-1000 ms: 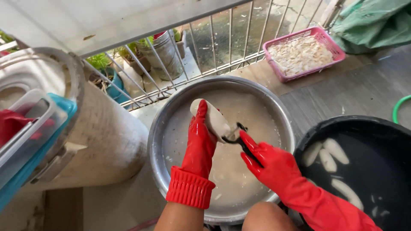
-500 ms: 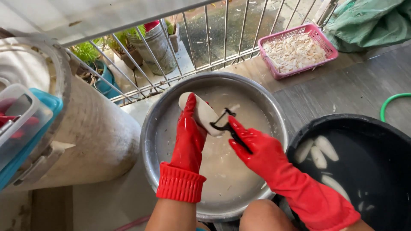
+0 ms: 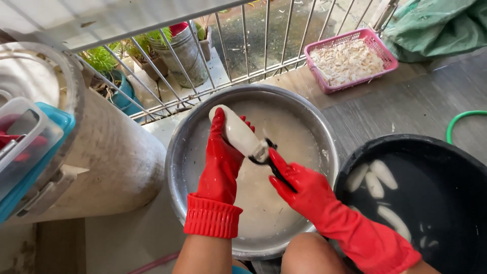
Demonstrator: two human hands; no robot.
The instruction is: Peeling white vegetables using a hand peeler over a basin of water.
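Both my hands wear red rubber gloves. My left hand (image 3: 220, 157) holds a long white peeled root (image 3: 236, 131) tilted over a large metal basin (image 3: 177, 152) of cloudy water. My right hand (image 3: 299, 187) grips a black peeler (image 3: 264, 155), its blade against the lower end of the root. At the right, a black tub (image 3: 446, 152) of dark water holds several peeled white pieces (image 3: 375, 177).
A pink basket (image 3: 350, 61) of pale peelings sits by the metal railing (image 3: 243, 45). A large pale drum (image 3: 101, 147) stands at the left, with a clear and teal container (image 3: 30, 147) on it. A green hose (image 3: 461, 119) and a green cloth (image 3: 436, 25) lie at the right.
The peeler slid up the root and back down to its lower end. The view shifted slightly; both hands stay over the basin.
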